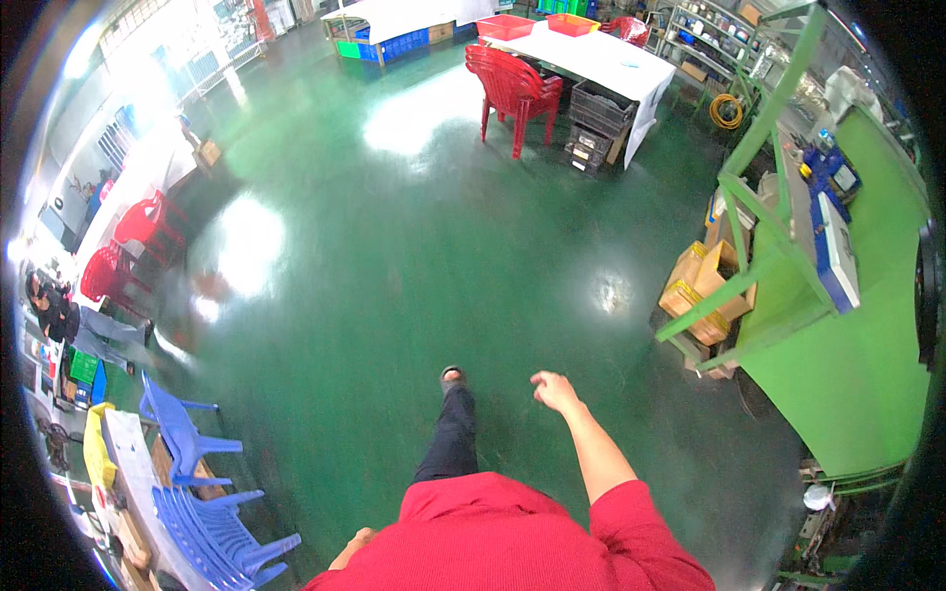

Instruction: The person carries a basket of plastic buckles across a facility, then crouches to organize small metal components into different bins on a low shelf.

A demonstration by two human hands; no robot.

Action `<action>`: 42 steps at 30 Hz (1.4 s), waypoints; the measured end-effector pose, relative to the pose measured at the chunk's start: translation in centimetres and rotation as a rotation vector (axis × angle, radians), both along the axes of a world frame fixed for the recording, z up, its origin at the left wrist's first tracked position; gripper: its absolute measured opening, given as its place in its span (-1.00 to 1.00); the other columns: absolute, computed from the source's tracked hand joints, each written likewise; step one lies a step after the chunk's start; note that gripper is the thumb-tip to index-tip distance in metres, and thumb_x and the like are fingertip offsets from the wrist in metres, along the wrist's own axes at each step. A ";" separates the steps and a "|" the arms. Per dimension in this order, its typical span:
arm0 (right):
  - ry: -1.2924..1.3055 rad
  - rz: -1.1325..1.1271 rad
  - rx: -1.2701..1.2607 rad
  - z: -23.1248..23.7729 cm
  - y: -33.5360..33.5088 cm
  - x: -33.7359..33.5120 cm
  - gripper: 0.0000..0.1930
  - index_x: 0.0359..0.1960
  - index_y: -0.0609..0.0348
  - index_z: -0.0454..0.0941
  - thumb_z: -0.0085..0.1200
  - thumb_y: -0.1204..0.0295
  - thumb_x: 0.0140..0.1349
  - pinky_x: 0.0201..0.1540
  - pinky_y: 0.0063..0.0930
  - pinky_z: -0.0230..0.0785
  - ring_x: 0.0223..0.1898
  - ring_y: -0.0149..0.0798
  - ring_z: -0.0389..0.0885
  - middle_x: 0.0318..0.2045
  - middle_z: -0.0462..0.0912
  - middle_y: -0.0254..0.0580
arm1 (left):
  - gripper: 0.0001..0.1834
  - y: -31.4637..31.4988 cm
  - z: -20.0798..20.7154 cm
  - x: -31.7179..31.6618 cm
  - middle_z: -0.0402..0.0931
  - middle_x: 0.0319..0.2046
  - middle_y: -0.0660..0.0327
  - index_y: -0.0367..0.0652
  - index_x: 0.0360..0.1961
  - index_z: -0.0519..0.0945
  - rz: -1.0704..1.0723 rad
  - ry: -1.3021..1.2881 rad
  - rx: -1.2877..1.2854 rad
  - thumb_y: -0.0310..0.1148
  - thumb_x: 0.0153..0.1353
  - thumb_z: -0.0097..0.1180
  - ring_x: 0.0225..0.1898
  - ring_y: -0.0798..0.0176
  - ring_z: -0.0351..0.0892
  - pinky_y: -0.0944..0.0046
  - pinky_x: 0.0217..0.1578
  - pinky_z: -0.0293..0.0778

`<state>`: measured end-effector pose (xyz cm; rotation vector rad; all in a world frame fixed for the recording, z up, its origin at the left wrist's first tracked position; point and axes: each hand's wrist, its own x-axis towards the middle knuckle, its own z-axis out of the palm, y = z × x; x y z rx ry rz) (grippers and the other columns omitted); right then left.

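Note:
My right hand [555, 391] hangs out in front of my body over the green floor [394, 286], its fingers loosely bent and apart, with no object visible in it. It touches nothing. My left hand [361, 541] shows only in part beside the red shirt [483, 537]; its fingers are mostly hidden, so what they do cannot be made out. One foot in a dark shoe [451, 378] is stretched forward in a stride.
Blue plastic chairs [212, 527] stand at the lower left, near a seated person [74, 320] and red chairs [118, 271]. Stacked red chairs [512, 89] and black crates [594, 128] are by a white table [601, 49] ahead. Cardboard boxes [705, 286] sit beside a green-topped bench [838, 384] on the right.

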<state>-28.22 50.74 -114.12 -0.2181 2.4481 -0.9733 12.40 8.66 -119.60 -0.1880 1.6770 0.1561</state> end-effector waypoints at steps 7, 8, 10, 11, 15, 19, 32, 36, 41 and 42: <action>-0.074 -0.060 0.205 -0.1 -1.5 -11.0 -0.60 -0.16 0.12 0.54 -0.01 0.45 -0.14 -0.23 -0.32 0.42 -0.34 -0.17 0.62 -0.37 0.64 -0.12 | -0.77 -9.6 -2.4 -30.3 0.59 -0.31 0.09 -0.16 -0.41 0.64 -0.457 0.245 0.002 -0.32 -0.01 -0.02 -0.29 0.04 0.60 0.10 -0.30 0.53; -0.134 -0.064 0.262 -1.5 0.7 -11.0 -0.58 -0.15 0.12 0.54 0.02 0.44 -0.18 -0.23 -0.32 0.42 -0.32 -0.15 0.62 -0.35 0.64 -0.10 | -0.76 -9.5 -2.2 -37.1 0.58 -0.34 0.02 -0.20 -0.44 0.62 -0.357 0.512 -0.058 -0.37 0.01 -0.10 -0.30 0.00 0.59 0.06 -0.29 0.51; -0.282 -0.140 0.321 -3.4 5.7 -10.3 -0.56 -0.15 0.11 0.55 0.06 0.43 -0.22 -0.26 -0.29 0.42 -0.32 -0.15 0.61 -0.34 0.64 -0.10 | -0.71 -7.4 0.9 -52.2 0.54 -0.36 -0.08 -0.23 -0.40 0.58 -0.040 0.961 -0.002 -0.34 0.11 -0.19 -0.27 -0.11 0.54 -0.01 -0.20 0.45; -0.355 -0.194 0.313 -3.7 6.8 -10.1 -0.56 -0.15 0.10 0.56 0.06 0.44 -0.22 -0.28 -0.28 0.42 -0.33 -0.16 0.62 -0.35 0.64 -0.11 | -0.69 -8.3 2.4 -58.3 0.53 -0.34 -0.10 -0.24 -0.36 0.57 0.031 1.071 0.041 -0.29 0.15 -0.19 -0.23 -0.15 0.51 -0.01 -0.16 0.42; -0.830 -0.922 -0.019 -5.6 10.3 -5.8 -0.64 -0.21 0.04 0.59 0.02 0.42 -0.14 -0.32 -0.18 0.40 -0.35 -0.19 0.61 -0.36 0.65 -0.19 | -0.71 -4.3 10.8 -80.0 0.57 -0.29 0.00 -0.16 -0.22 0.58 0.238 1.325 0.259 -0.29 0.14 -0.10 -0.20 -0.03 0.55 0.09 -0.16 0.44; -0.652 0.121 0.346 -9.7 15.1 -4.3 -0.77 -0.48 0.15 0.59 0.04 0.25 0.00 -0.46 -0.29 0.41 -0.53 -0.22 0.59 -0.53 0.63 -0.20 | -0.72 3.2 8.4 -88.4 0.60 -0.31 0.10 -0.13 -0.15 0.57 0.482 1.276 0.430 -0.34 0.14 -0.07 -0.27 0.20 0.59 0.27 -0.20 0.46; 0.094 -0.471 -0.116 5.9 13.1 -67.4 -0.71 -0.15 0.07 0.52 -0.12 0.44 0.08 -0.20 -0.34 0.41 -0.30 -0.20 0.61 -0.41 0.65 -0.20 | -0.77 1.3 -0.2 -85.6 0.49 -0.14 0.31 0.02 -0.14 0.42 1.131 0.137 -0.125 -0.24 0.22 -0.18 -0.15 0.21 0.51 -0.08 -0.28 0.46; 0.153 -0.476 -0.229 4.0 13.0 -74.4 -0.74 -0.17 0.16 0.51 -0.13 0.51 0.11 -0.36 -0.49 0.42 -0.50 -0.41 0.56 -0.50 0.63 -0.21 | -0.81 -7.5 -6.1 -95.0 0.54 -0.31 0.30 0.00 -0.24 0.50 0.993 0.268 -0.228 -0.32 0.16 -0.12 -0.31 0.25 0.57 0.02 -0.35 0.52; -0.009 -0.370 0.320 -7.9 18.8 -66.1 -0.72 -0.37 0.09 0.58 -0.04 0.28 -0.12 -0.19 -0.18 0.41 -0.24 0.01 0.55 -0.30 0.59 -0.04 | -0.70 4.5 -3.5 -122.8 0.55 -0.21 0.23 -0.06 -0.10 0.50 0.768 0.460 0.019 -0.25 0.19 -0.13 -0.34 0.23 0.57 0.06 -0.39 0.49; -0.255 -0.326 0.327 -6.6 18.2 -65.7 -0.72 -0.38 0.11 0.57 0.01 0.30 -0.17 -0.21 -0.18 0.41 -0.25 0.00 0.56 -0.31 0.59 -0.04 | -0.70 5.7 -2.4 -127.5 0.56 -0.25 0.23 -0.08 -0.11 0.51 0.680 0.497 0.077 -0.26 0.18 -0.13 -0.38 0.25 0.58 0.11 -0.43 0.49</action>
